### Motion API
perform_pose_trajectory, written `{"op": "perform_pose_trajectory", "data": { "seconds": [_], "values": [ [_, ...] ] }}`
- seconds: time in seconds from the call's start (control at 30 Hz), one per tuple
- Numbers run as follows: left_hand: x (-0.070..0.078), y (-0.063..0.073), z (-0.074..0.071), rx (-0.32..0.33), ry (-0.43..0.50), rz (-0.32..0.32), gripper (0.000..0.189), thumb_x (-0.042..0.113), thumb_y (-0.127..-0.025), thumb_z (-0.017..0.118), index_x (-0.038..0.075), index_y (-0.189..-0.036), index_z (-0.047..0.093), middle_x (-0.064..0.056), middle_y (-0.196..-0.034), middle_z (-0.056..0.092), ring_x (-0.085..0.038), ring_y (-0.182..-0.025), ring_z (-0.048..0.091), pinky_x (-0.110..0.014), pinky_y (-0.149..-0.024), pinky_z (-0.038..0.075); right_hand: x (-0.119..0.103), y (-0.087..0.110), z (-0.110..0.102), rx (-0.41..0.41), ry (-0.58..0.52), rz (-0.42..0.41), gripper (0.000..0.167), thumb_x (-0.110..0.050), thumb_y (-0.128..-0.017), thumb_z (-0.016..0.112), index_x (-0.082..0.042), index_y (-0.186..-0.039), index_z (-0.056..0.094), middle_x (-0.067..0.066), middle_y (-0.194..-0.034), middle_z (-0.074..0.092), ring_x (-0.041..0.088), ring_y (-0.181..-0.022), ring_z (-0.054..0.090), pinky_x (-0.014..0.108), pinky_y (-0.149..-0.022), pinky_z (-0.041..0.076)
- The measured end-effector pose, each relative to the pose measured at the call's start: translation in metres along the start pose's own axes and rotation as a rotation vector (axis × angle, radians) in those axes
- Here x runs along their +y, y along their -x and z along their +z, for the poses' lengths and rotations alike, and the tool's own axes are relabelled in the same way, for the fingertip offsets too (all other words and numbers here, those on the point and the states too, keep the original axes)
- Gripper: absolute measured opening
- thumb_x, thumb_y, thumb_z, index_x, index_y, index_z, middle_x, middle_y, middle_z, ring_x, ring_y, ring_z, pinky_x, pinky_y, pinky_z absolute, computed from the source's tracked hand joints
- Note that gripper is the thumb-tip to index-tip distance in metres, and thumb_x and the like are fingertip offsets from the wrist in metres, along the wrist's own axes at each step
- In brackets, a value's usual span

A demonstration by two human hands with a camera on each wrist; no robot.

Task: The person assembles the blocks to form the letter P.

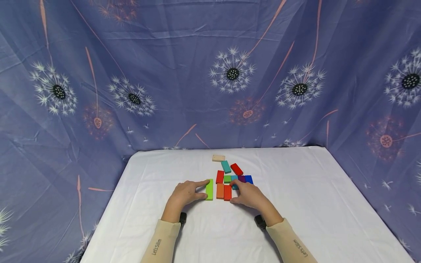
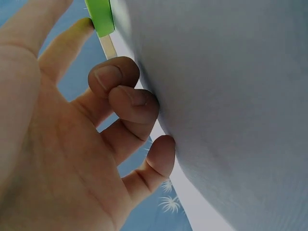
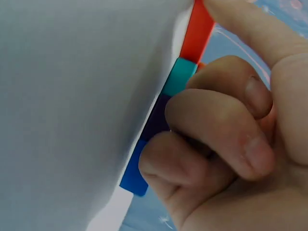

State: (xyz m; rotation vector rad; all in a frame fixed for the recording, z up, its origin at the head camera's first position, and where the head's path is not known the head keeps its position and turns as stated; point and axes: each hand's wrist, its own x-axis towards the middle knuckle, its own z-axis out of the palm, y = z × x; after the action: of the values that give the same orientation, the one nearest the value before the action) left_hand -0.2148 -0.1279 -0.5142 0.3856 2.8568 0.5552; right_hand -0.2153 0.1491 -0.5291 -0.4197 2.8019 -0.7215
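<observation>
In the head view, my left hand (image 1: 186, 193) pinches a lime green block (image 1: 209, 189) lengthwise, index finger at its far end and thumb at its near end. My right hand (image 1: 249, 194) pinches a red block (image 1: 227, 193) the same way. That red block stands beside an orange block (image 1: 220, 191), to the right of the lime green one. Behind lie another red block (image 1: 220, 176) and a row of green (image 1: 227, 179), teal (image 1: 234, 178), purple (image 1: 241, 178) and blue (image 1: 249, 179) blocks. The right wrist view shows the other fingers curled beside the blue block (image 3: 134, 171).
Farther back on the white-covered table (image 1: 158, 175) lie a tilted teal block (image 1: 226, 167), a tilted red block (image 1: 236, 169) and a plain wooden block (image 1: 218, 158). A patterned blue curtain (image 1: 184, 91) hangs behind the table and along its sides.
</observation>
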Motion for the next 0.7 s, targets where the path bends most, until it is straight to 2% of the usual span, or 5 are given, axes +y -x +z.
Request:
{"op": "perform_pose_trajectory", "data": {
  "seconds": [0.23,0.53,0.7],
  "values": [
    [-0.002,-0.001,0.003,0.008,0.004,0.004,0.066,0.053,-0.087,0.082,0.044,-0.149,0.061,-0.014,-0.133,0.075,-0.032,-0.110,0.072,-0.053,-0.094,0.055,0.009,-0.004,0.002,-0.027,-0.160,0.005,0.061,-0.030,-0.082,0.093,-0.016,-0.133,0.064,-0.002,-0.070,0.052,0.014,-0.064,0.050,0.027,-0.060,0.039],
    [-0.003,0.000,0.002,0.005,0.002,0.015,0.065,0.053,-0.088,0.082,0.044,-0.148,0.061,-0.015,-0.130,0.076,-0.030,-0.106,0.072,-0.051,-0.092,0.056,0.023,-0.011,0.003,-0.048,-0.483,-0.012,0.064,-0.024,-0.085,0.089,-0.009,-0.138,0.056,-0.005,-0.063,0.045,0.012,-0.055,0.040,0.025,-0.056,0.034],
    [-0.001,-0.002,0.001,-0.004,-0.001,0.004,0.064,0.053,-0.087,0.082,0.045,-0.148,0.061,-0.016,-0.128,0.076,-0.026,-0.099,0.070,-0.051,-0.092,0.056,0.025,-0.013,0.001,-0.060,-0.601,-0.017,0.070,-0.024,-0.087,0.088,-0.004,-0.143,0.051,-0.006,-0.064,0.041,0.012,-0.055,0.037,0.024,-0.056,0.033]
  ]
}}
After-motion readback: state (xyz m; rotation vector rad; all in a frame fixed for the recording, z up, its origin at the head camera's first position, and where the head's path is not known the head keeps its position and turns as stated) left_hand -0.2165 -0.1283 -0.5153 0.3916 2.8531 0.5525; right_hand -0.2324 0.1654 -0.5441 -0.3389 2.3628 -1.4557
